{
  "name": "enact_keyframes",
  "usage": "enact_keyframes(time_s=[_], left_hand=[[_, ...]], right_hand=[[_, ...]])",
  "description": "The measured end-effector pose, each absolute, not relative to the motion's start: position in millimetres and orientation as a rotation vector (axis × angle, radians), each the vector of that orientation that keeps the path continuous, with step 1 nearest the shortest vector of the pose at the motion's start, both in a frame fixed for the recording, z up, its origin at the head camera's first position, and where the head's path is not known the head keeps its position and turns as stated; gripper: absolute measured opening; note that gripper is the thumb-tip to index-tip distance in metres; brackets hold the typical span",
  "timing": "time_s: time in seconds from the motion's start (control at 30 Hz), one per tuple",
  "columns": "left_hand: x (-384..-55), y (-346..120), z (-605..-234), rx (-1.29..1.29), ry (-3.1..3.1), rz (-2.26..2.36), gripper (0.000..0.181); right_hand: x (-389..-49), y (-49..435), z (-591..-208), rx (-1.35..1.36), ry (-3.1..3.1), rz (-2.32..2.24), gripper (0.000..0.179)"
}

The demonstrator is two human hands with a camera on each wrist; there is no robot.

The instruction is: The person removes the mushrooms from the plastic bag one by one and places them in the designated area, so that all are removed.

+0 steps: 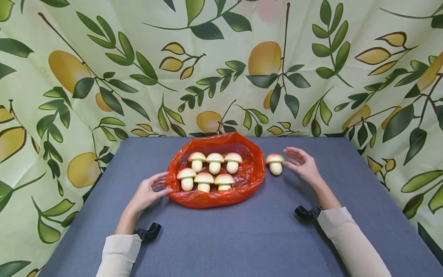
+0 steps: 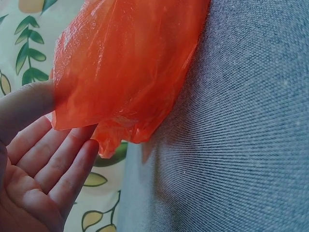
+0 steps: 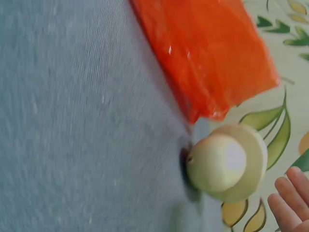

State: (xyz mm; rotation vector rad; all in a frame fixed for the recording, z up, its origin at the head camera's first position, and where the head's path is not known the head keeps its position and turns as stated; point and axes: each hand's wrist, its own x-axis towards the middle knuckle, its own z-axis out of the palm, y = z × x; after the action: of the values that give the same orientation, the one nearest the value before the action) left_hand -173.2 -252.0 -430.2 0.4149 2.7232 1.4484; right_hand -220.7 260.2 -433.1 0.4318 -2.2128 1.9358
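A red plastic bag, its mouth spread wide, lies on the table with several toy mushrooms in two rows inside. At the bag's left end my left hand holds the rim between thumb and fingers; in the left wrist view the thumb goes behind the red film. One more mushroom, with a pale stem and yellow-red cap, sits just outside the bag's right end. My right hand is close to that mushroom's right side, fingers apart and nothing in them.
A grey-blue cloth covers the table. Behind it and along both sides hangs a fabric backdrop printed with leaves and fruit. Each wrist carries a small black camera.
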Motion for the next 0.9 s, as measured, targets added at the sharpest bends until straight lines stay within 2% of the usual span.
enact_keyframes(time_s=[0.47, 0.9], left_hand=[[-173, -252, -430, 0.406, 2.725, 1.448, 0.058], [-173, -251, -430, 0.433, 2.737, 1.443, 0.058]], right_hand=[[-194, 233, -414, 0.615, -2.068, 2.049, 0.043], [-180, 208, -405, 0.623, -2.265, 1.993, 0.055]])
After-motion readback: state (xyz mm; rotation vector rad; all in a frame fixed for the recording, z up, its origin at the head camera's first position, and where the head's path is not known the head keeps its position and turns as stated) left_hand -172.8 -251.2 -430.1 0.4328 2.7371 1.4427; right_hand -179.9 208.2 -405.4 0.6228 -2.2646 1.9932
